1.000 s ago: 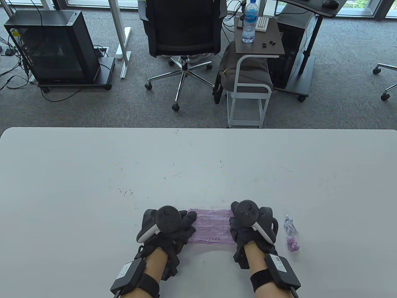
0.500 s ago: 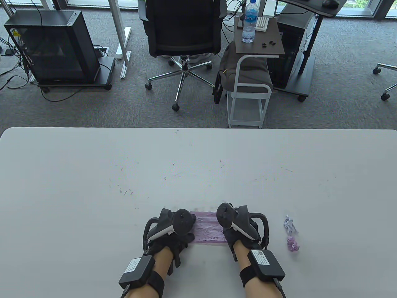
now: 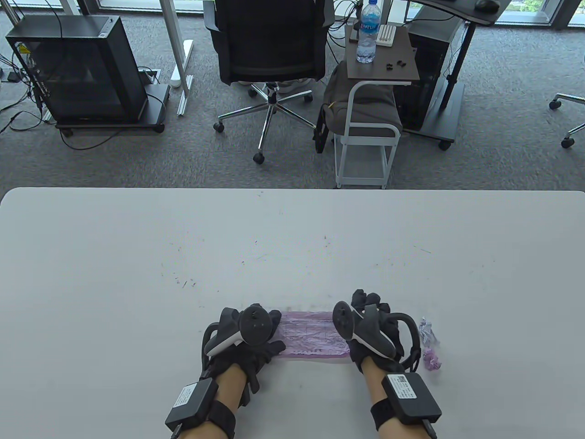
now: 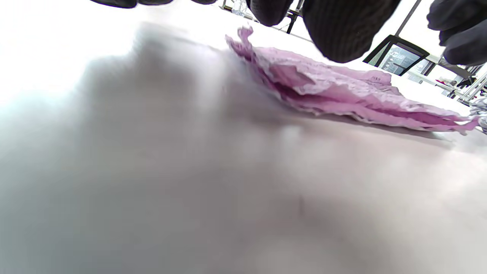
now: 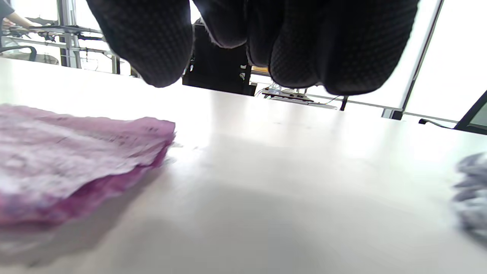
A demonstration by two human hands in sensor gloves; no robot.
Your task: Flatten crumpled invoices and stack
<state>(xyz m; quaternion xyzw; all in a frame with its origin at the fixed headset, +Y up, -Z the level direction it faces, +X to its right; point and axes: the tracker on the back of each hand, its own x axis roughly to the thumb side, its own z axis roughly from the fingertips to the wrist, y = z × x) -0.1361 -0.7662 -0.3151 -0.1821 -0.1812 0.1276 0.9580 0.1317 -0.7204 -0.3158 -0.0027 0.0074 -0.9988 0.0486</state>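
Note:
A pink invoice sheet [image 3: 311, 337], wrinkled but mostly flat, lies on the white table [image 3: 137, 274] near the front edge. In the left wrist view it [image 4: 335, 93] looks like a few layered sheets. My left hand [image 3: 267, 338] lies open with its fingers over the sheet's left edge. My right hand [image 3: 370, 306] is open at the sheet's right edge; in the right wrist view its fingers [image 5: 152, 42] hover over bare table beside the sheet [image 5: 76, 152]. Two crumpled invoices lie to the right, a pale one [image 3: 427, 331] and a pink one [image 3: 431, 359].
The pale crumpled ball shows blurred at the right of the right wrist view [image 5: 471, 198]. Beyond the table's far edge stand an office chair [image 3: 269, 45], a small cart [image 3: 365, 137] with a water bottle [image 3: 368, 32], and a black cabinet [image 3: 77, 68].
The hands came together over the middle of the sheet, then slid apart to its ends. The right hand ended past the right edge, close to the crumpled balls.

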